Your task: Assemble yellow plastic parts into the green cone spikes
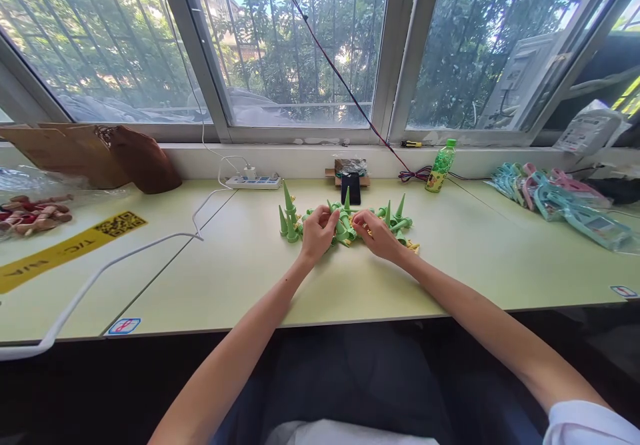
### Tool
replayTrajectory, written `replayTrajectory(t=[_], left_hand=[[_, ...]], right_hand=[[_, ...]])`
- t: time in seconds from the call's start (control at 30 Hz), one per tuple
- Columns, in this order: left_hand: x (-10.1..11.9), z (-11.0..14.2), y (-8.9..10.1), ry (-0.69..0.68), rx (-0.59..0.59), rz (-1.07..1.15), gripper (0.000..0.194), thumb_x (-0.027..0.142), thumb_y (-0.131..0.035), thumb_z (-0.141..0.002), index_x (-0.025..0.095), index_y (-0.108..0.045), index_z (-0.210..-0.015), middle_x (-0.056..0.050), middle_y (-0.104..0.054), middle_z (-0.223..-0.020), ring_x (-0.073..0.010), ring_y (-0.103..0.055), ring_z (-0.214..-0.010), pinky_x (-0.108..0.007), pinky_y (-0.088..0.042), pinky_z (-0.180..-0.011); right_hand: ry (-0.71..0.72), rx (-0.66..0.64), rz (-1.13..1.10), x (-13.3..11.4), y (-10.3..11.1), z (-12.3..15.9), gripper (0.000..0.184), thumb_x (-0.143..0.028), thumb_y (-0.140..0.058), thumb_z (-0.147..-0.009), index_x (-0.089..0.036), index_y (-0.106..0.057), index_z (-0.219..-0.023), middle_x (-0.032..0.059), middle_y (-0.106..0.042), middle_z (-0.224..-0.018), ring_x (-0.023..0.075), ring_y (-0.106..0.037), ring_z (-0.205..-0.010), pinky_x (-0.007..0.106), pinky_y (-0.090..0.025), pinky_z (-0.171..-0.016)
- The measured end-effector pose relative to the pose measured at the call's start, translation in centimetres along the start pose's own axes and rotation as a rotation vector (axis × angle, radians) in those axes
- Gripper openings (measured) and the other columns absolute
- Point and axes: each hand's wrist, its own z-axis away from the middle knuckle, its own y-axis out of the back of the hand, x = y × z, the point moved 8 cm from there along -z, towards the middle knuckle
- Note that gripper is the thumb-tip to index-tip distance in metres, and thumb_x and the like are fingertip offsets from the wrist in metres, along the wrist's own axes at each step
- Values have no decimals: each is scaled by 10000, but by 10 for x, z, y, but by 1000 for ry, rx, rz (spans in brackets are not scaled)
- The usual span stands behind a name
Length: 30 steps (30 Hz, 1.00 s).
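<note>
A heap of light green plastic cone pieces [291, 226] and small yellow parts [413, 246] lies on the pale table in front of me. Some cones stand upright with their points up, while others lie on their sides. At the heap's middle, my left hand [318, 233] is closed, its thumb and fingertips pinched on a green cone piece [341, 226]. My right hand [376, 233] is just to the right, with its fingers curled and pressed together by the yellow parts. Whatever its fingertips hold is too small to make out.
Behind the heap, a black phone [351, 189] leans on a small cardboard box [331, 177]. A power strip [254, 182] and white cable [150, 242] lie to the left, a green-capped bottle [441, 167] to the right. Bagged turquoise and pink items [560, 195] lie far right.
</note>
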Motion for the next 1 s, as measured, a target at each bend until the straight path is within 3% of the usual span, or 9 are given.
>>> replayTrajectory(t=[0.23, 0.4, 0.67, 0.87, 1.0], left_hand=[[-5, 2, -6, 99, -75, 93, 442, 562, -643, -831, 204, -393, -764, 20, -642, -645, -41, -423, -342, -179, -297, -338], [-7, 2, -8, 107, -99, 122, 430, 551, -674, -809, 198, -432, -768, 60, -543, -527, -47, -410, -320, -173, -268, -314], [-11, 0, -14, 97, -142, 134, 340, 454, -731, -764, 168, -572, -858, -1, -607, -668, -115, -596, -507, -238, -502, -460], [-11, 0, -4, 120, -72, 34, 386, 481, -736, -756, 183, -505, -673, 31, -530, -493, -101, -517, -414, -215, -398, -403], [-7, 1, -3, 120, -62, 31, 431, 515, -734, -751, 195, -461, -654, 41, -513, -475, -100, -501, -399, -215, -373, -387]], right_hand=[[41, 3, -31, -3, -1, 1, 200, -332, -437, -1002, -213, -567, -906, 91, -575, -1023, 167, -582, -776, 331, -533, -701], [57, 29, -13, -5, 2, 1, 210, -336, -456, -994, -217, -623, -949, 100, -612, -1028, 194, -614, -849, 361, -547, -755], [90, 119, 21, -13, 11, 0, 196, -312, -493, -988, -223, -667, -990, 101, -650, -1068, 220, -630, -997, 384, -536, -871], [98, 148, -1, -7, 10, 1, 173, -288, -503, -987, -212, -658, -991, 91, -655, -995, 198, -638, -889, 354, -550, -795], [128, 152, -27, -10, 10, 2, 148, -255, -509, -985, -212, -650, -987, 77, -651, -962, 175, -631, -813, 326, -544, -744]])
